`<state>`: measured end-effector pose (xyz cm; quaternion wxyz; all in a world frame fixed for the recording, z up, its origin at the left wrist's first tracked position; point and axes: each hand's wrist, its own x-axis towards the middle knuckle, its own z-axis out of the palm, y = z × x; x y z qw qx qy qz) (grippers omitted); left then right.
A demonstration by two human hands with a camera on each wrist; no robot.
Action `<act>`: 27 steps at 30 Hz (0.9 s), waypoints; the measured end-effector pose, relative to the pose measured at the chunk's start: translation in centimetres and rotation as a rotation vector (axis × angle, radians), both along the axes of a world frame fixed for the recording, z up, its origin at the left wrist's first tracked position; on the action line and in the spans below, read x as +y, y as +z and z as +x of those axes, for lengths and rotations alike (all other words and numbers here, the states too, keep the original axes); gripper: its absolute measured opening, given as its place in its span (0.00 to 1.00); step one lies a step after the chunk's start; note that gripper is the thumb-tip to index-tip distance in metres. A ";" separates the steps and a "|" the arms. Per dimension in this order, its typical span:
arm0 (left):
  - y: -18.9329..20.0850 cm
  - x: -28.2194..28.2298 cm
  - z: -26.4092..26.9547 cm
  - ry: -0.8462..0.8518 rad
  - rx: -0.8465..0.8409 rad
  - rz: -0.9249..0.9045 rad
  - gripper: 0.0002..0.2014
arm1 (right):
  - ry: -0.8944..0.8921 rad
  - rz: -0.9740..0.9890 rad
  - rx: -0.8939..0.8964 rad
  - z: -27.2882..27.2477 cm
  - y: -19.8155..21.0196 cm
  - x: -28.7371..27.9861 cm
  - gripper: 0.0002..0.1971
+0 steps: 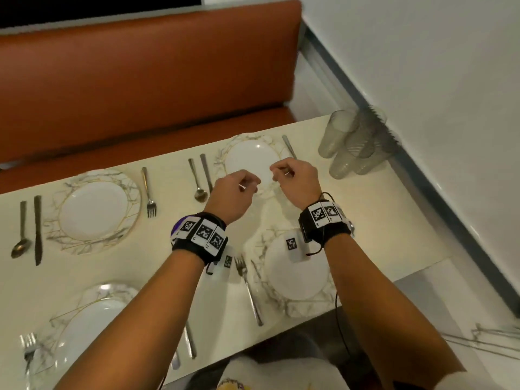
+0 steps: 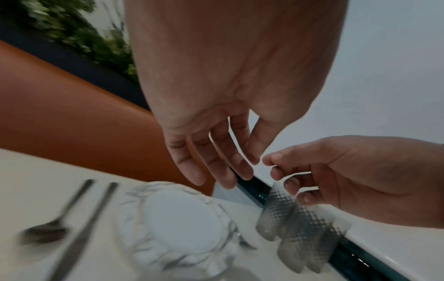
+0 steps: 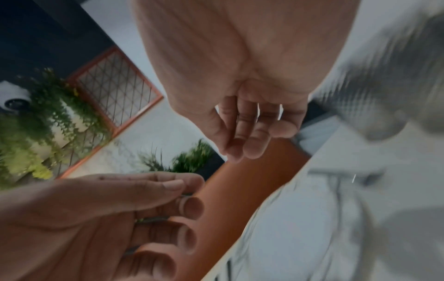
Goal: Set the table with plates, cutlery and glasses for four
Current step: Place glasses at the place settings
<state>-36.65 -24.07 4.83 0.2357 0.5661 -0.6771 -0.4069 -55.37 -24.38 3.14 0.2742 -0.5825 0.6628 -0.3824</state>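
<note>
1. The glasses (image 1: pixel 355 144) are standing bunched together at the far right corner of the tabletop (image 1: pixel 374 218), against the wall, not yet shared out to any place
2. Four plates are lying at four places, the far right plate (image 1: pixel 251 157) sitting directly below both hands, each plate with cutlery showing beside it
3. The left hand (image 1: pixel 235 192) is hanging over that plate's near edge, fingers loosely drooping and holding nothing
4. The right hand (image 1: pixel 295 175) is hovering just beside it, nearer the glasses, fingers slack and lightly curled, also holding nothing
5. Judging by this, both hands are probably heading for the cluster, since glasses are the only items left to distribute
</note>
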 end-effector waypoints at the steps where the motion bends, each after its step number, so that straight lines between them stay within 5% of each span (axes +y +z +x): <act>1: 0.7 -0.6 -2.5 -0.028 -0.014 -0.025 0.09 | -0.020 -0.011 0.013 -2.6 0.6 -0.1 0.06; 8: 3.5 -5.1 -18.3 -0.167 -0.074 -0.176 0.09 | -0.135 -0.075 0.189 -18.9 3.2 -2.3 0.08; 13: 2.6 -8.2 -26.2 -0.321 -0.322 -0.254 0.26 | -0.098 0.170 0.510 -26.6 4.0 -5.0 0.25; 19: 1.1 -9.9 -31.6 -0.553 -0.711 -0.344 0.47 | -0.008 0.391 0.700 -30.2 2.5 -6.9 0.47; 27: -0.5 -10.3 -33.4 -0.617 -0.899 -0.397 0.46 | -0.033 0.481 0.594 -30.8 0.9 -7.0 0.54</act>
